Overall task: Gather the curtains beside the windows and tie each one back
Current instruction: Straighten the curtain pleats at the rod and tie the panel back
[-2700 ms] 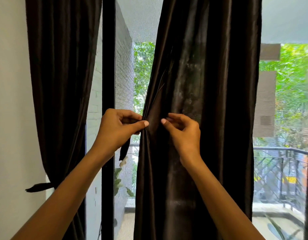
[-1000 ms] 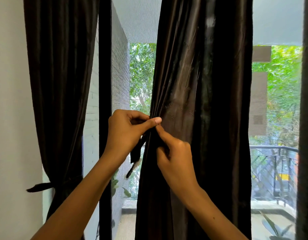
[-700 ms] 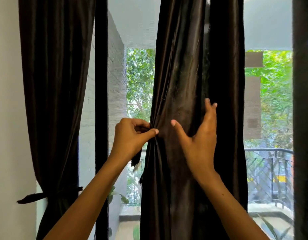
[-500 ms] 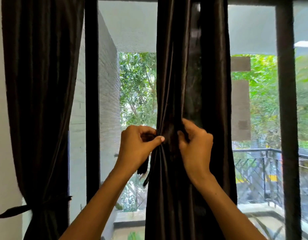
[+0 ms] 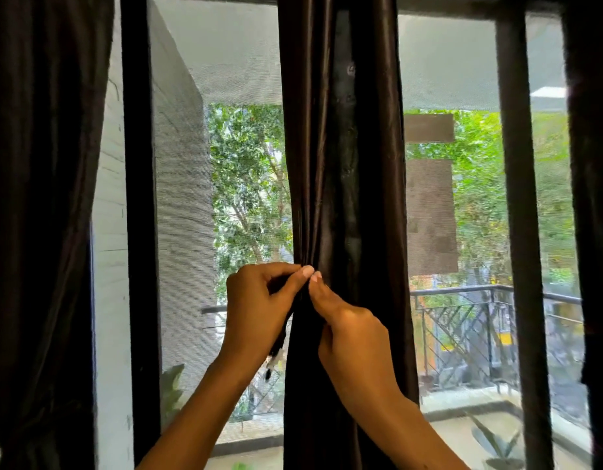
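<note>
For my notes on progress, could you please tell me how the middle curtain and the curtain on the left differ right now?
The middle curtain is bunched into a narrow column; the left curtain hangs wider. Both the left hand and the right hand pinch the middle curtain's folds; nothing touches the left curtain. The middle curtain hangs between the window panes, the left curtain by the wall. Both are dark, shiny fabric.

Your left hand [image 5: 259,310] and right hand [image 5: 352,337] pinch the gathered dark curtain [image 5: 340,164] together, fingertips touching; a tie strap [image 5: 276,351] dangles below your left hand.
</note>
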